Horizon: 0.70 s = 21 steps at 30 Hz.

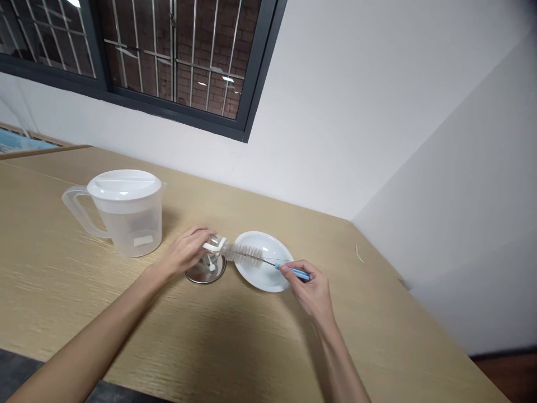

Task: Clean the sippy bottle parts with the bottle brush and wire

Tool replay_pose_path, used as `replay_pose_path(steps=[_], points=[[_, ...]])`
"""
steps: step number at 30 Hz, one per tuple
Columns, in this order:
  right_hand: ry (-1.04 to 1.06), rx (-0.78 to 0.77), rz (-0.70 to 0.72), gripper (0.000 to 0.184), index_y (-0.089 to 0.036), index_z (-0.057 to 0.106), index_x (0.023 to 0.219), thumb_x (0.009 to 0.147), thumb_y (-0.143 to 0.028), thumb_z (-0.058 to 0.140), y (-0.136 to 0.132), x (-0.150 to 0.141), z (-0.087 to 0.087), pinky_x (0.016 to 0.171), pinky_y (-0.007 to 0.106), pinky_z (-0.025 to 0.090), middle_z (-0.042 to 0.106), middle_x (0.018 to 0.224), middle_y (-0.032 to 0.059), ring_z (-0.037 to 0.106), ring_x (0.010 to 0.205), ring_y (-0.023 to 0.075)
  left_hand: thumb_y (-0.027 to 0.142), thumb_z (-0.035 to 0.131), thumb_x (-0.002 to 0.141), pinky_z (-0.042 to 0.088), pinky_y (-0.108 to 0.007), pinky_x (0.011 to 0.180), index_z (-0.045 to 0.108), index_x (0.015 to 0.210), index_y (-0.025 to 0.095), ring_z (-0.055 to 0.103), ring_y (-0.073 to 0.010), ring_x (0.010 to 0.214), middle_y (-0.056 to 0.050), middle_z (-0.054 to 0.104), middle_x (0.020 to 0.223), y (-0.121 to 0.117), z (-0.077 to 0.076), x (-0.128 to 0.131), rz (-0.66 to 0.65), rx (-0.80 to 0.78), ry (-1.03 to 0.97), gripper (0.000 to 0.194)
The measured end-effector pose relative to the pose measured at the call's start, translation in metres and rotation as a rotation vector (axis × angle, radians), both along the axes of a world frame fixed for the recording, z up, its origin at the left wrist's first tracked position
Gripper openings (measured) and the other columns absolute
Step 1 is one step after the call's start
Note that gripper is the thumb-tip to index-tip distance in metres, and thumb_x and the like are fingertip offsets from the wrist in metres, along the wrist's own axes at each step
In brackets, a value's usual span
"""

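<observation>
A: From the head camera, where do the hands stand?

B: The left hand (191,249) is curled over a clear container (215,245) with a white fitting, tipped on its side. The right hand (308,285) pinches the blue handle of a brush (251,254), thumb against fingers.

A: And the brush itself?

B: Its bristles lie above a white bowl (268,281), the far end at the container's mouth. I can't tell how deep it sits (clear walls and pale bristles blur together there).

A: What worries you?

B: Mostly the left grip. If the container is wet, a hard push on the brush could twist it out from under those fingers.

A: Anything below?

B: A shiny metal disc (201,274) lies under the container, just beside the bowl. A slip could knock the container against either one.

A: And pulling the brush back?

B: Bent bristles might spring free and flick drops over the table (176,341); a low wrist could nudge the bowl's rim.

A: The lidded jug (130,221)?

B: It's near the left forearm, so a wide elbow swing might bump it.
</observation>
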State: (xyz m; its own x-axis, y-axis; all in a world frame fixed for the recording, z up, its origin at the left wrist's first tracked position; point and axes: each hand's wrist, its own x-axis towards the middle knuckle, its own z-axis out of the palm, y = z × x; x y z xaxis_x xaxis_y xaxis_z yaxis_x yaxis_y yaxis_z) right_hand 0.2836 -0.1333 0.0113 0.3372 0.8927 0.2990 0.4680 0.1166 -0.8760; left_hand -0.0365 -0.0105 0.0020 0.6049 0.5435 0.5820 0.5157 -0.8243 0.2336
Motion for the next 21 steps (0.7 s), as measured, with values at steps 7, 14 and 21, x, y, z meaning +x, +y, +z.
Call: replay_pose_path(steps=[7,14,21], points=[[-0.010,-0.055,-0.057,0.051,-0.015,0.065,0.064,0.078,-0.064,0.063,-0.003,-0.006,0.005,0.040,0.022,0.025,0.038,0.041,-0.0052,0.033,0.039,0.0085,0.024,0.049,0.095,0.046,-0.038,0.100,0.054,0.120,0.021,0.053,-0.0229,0.120,-0.008,0.063,0.125,-0.005,0.002,0.004,0.001,0.023,-0.019,0.026],[-0.187,0.039,0.053,0.041,-0.016,0.067,0.076,0.084,-0.056,0.062,-0.001,-0.002,0.000,0.048,0.022,0.039,0.057,0.062,0.0003,0.050,0.053,0.0119,0.026,0.051,0.094,0.045,-0.036,0.099,0.052,0.125,0.022,0.053,-0.0227,0.120,-0.008,0.061,0.125,0.001,0.004,-0.002,-0.017,-0.068,-0.035,0.031],[-0.516,0.347,0.172,0.022,-0.021,0.063,0.111,0.090,-0.028,0.062,0.003,0.006,-0.013,0.056,0.025,0.049,0.067,0.095,0.0061,0.060,0.070,0.0138,0.036,0.060,0.089,0.046,-0.037,0.092,0.055,0.122,0.024,0.055,-0.0261,0.114,-0.008,0.061,0.122,0.012,0.003,-0.018,0.030,-0.198,-0.040,0.036]])
